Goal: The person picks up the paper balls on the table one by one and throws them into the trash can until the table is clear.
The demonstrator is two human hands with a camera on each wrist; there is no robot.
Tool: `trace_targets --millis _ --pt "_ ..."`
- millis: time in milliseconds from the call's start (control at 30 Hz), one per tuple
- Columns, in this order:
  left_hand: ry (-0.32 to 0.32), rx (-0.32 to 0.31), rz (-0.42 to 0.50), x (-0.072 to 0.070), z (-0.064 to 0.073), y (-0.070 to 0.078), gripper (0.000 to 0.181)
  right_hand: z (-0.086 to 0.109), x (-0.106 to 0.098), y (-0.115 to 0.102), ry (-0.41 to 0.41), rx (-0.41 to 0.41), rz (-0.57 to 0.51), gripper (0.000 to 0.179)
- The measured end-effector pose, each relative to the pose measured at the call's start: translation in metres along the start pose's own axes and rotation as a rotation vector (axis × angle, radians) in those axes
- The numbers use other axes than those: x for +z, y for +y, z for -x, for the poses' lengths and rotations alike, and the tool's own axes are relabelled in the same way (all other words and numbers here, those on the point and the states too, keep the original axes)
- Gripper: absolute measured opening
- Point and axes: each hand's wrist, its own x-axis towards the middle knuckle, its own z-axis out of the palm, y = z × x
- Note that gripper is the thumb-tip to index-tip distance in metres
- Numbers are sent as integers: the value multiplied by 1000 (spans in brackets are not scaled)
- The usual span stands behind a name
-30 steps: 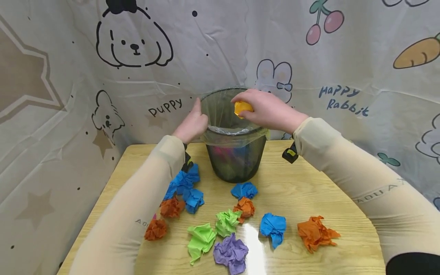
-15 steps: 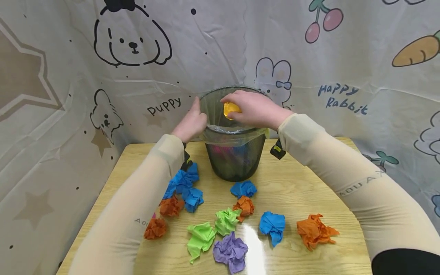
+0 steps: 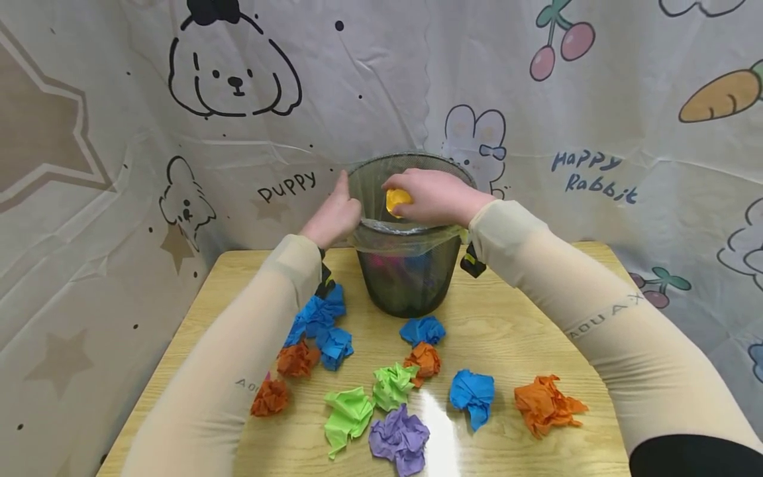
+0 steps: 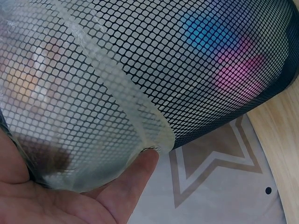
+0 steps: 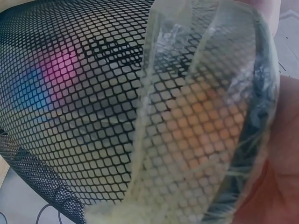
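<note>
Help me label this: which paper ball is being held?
The yellow ball, gripped by the right hand; others lie on the table or in the bin.

Pink lump [image 4: 237, 72] and blue lump [image 4: 209, 35] in the bin [image 3: 408, 288] are just blurs tbh, and the left sleeve [image 3: 208, 371] covers most of a pink scrap [image 3: 267, 376].
</note>
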Motion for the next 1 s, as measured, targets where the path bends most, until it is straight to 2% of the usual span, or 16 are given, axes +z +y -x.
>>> trace_targets --millis 200,333,667,1000 --pt "6 -4 6 1 -1 1 73 5 -4 3 46 -3 4 64" --pt "12 -2 0 0 -1 1 72 17 -9 7 106 -24 15 66" --pt "-5 10 11 -1 2 0 71 82 -12 27 220 -17 6 75" --pt "-12 10 28 0 2 0 71 148 11 44 245 14 36 75"
